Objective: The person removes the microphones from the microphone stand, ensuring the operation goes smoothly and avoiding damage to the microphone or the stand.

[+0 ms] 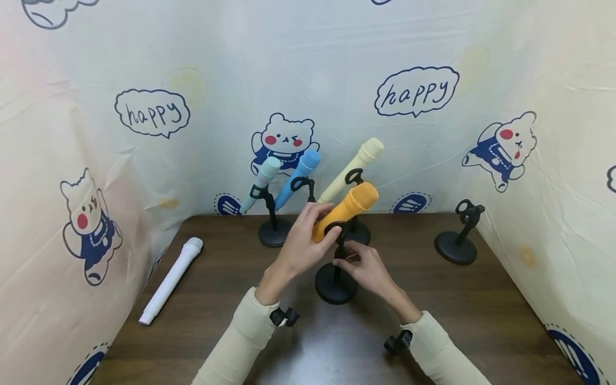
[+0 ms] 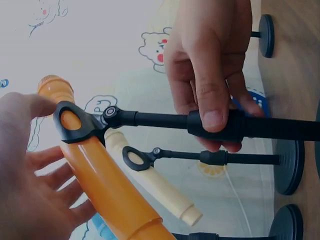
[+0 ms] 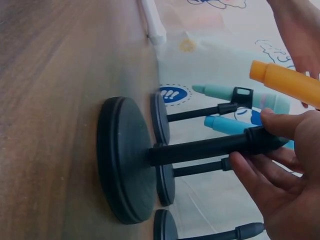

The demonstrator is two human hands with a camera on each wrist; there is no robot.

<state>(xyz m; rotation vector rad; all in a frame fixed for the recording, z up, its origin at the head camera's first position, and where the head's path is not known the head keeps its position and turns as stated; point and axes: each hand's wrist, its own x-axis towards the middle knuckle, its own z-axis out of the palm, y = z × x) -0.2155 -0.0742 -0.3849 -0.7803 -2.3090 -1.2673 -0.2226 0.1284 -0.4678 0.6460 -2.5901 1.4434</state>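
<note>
An orange microphone (image 1: pixel 347 211) sits tilted in the clip of a black microphone stand (image 1: pixel 336 283), its head up to the right. My left hand (image 1: pixel 304 233) holds the microphone at the clip, thumb on one side and fingers on the other. In the left wrist view, that thumb touches the orange microphone (image 2: pixel 111 182) right beside the clip ring. Lower down, my right hand (image 1: pixel 368 267) grips the collar of the same stand. The right wrist view shows the thumb and fingers around the collar (image 3: pixel 260 140), above the round base (image 3: pixel 127 160).
Behind stand a mint microphone (image 1: pixel 267 172), a blue microphone (image 1: pixel 304 166) and a cream microphone (image 1: pixel 358 160), each in a black stand. A white microphone (image 1: pixel 171 280) lies on the table (image 1: pixel 231 262) at left. A bare stand (image 1: pixel 457 246) is at right. A printed cloth hangs around the table.
</note>
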